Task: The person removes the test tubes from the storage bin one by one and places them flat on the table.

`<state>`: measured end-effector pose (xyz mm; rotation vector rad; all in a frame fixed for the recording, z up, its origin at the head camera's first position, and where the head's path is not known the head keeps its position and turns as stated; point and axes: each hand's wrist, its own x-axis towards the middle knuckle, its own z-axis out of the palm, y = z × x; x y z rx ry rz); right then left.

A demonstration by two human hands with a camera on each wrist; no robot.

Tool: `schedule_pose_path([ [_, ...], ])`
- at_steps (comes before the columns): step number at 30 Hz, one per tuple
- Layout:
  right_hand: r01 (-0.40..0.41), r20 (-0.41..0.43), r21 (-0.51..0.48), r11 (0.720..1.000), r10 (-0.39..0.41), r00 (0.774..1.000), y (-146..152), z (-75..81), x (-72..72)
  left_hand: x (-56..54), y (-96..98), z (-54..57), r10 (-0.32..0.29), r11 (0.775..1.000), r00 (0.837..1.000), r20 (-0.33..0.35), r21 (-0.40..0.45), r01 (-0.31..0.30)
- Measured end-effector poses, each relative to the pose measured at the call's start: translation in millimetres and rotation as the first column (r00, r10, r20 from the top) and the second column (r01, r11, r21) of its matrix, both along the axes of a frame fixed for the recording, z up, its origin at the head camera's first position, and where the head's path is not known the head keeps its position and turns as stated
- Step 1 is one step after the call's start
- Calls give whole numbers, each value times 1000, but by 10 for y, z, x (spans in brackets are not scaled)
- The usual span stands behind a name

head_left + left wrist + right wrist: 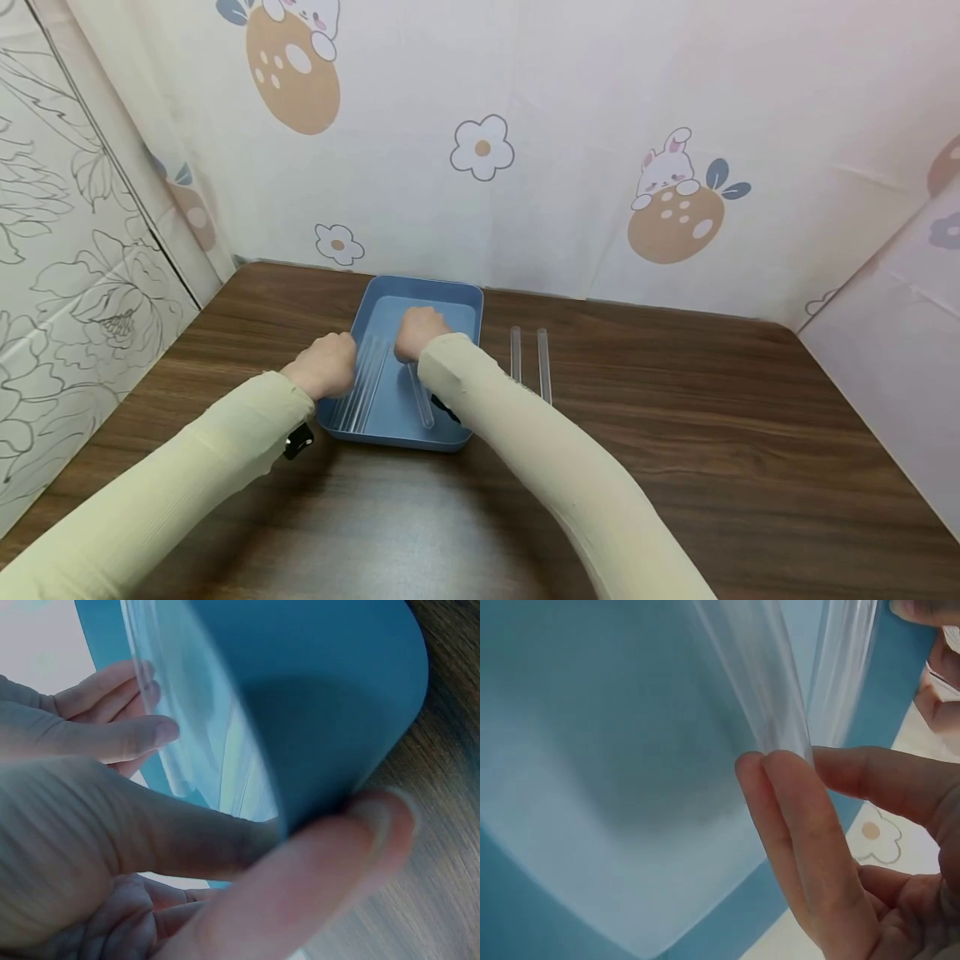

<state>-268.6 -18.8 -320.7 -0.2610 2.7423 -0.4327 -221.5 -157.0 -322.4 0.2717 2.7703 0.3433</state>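
Observation:
A blue rectangular tray [431, 443] lies on the table, its left wall pinched between thumb and fingers of my left hand [326, 367]. In the left wrist view the thumb is inside the tray wall [337, 690] and fingertips are outside it. My right hand [422, 332], over the tray, pinches one end of a clear tube [422, 402]. That tube [761, 682] runs between thumb and two fingers in the right wrist view. Several more clear tubes [365, 383] lie side by side along the tray's left side.
Right of the tray, two clear tubes, one nearer [516, 354] and one farther right [543, 358], lie on the brown wooden table [712, 417], partly hidden by my right sleeve. A patterned curtain [562, 167] hangs behind the table, with a flower-drawn panel [90, 250] at left.

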Motion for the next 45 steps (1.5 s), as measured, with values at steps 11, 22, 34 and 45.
schedule_pose_path([
  [11, 63, -44, 9, 998, -63, 997, 150, 158, -50, 31, 13, 18, -11, 1000, 1000, -5, 24, 11],
  [22, 112, -61, -27, 993, -114, 992, 368, 369, -49, 39, 15, 21, -9, 1000, 1000, -10, 23, 9],
  [34, 145, -50, -67, 987, -148, 988, 528, 406, -45, 47, 13, 24, -8, 1000, 1000, -23, 23, 9],
  [45, 138, -79, -26, 990, -139, 987, 742, 400, -123, 46, 6, 21, -8, 999, 1000, -23, 31, 8],
])
